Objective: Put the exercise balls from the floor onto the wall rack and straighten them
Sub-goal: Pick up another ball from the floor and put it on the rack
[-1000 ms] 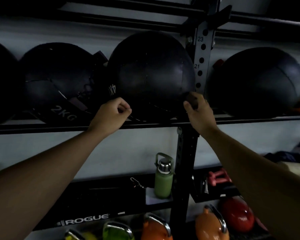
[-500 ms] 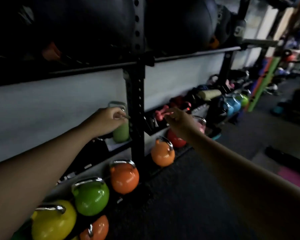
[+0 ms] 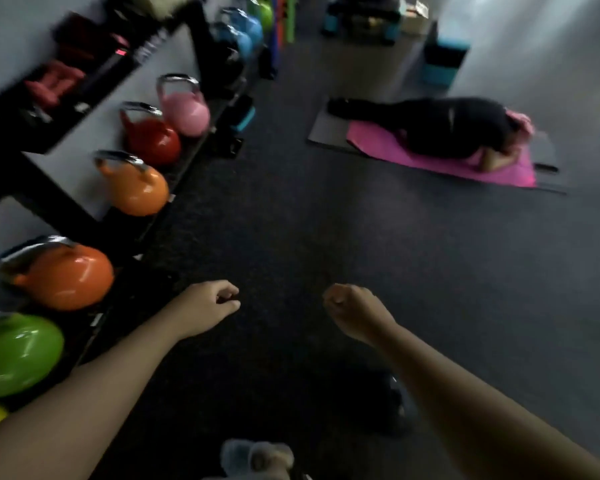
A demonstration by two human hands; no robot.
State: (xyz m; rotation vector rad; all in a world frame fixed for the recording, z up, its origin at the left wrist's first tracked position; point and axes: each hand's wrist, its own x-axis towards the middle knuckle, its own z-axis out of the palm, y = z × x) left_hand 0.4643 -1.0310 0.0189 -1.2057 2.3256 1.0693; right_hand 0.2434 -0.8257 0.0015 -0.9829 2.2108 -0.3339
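Note:
No exercise ball shows in the head view now; the rack shelf that holds the dark balls is out of frame above. My left hand [image 3: 207,308] hangs over the dark rubber floor [image 3: 291,220], its fingers loosely curled with nothing in them. My right hand [image 3: 355,313] is beside it, closed in a fist and holding nothing. A dark rounded shape lies on the floor under my right forearm; I cannot tell what it is. The picture is blurred by motion.
Kettlebells line the rack's bottom shelf on the left: green [image 3: 14,355], orange [image 3: 63,275], orange [image 3: 136,185], red [image 3: 153,138], pink [image 3: 184,109], blue [image 3: 243,32] further on. A person [image 3: 440,128] lies on a pink mat [image 3: 413,154] at right. Teal boxes [image 3: 444,60] stand beyond.
My hands have left the ball on the upper shelf and dropped low. My view has swung down and right, away from the rack toward the floor.

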